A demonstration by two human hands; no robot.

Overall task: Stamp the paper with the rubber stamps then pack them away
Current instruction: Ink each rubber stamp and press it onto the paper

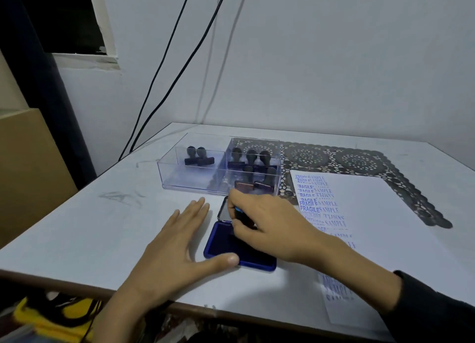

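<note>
A blue ink pad (231, 250) lies open near the table's front edge, its lid (223, 211) tipped up behind it. My right hand (267, 224) grips a rubber stamp (243, 218) and holds it down on the pad. My left hand (174, 250) lies flat on the table, fingers straight, thumb touching the pad's front left corner. To the right lies a white paper (372, 214) with blue FRAGILE and SAMPLE prints down its left side. Behind the pad stands a clear plastic box (195, 180) with several dark-handled stamps (199, 157) in its compartments.
A dark lace mat (359, 160) lies under the paper and the box's right end. Black cables (164, 67) hang down the wall at the back left. A cardboard box (30, 167) stands left of the table. Yellow and black clutter (51, 314) sits below the front edge.
</note>
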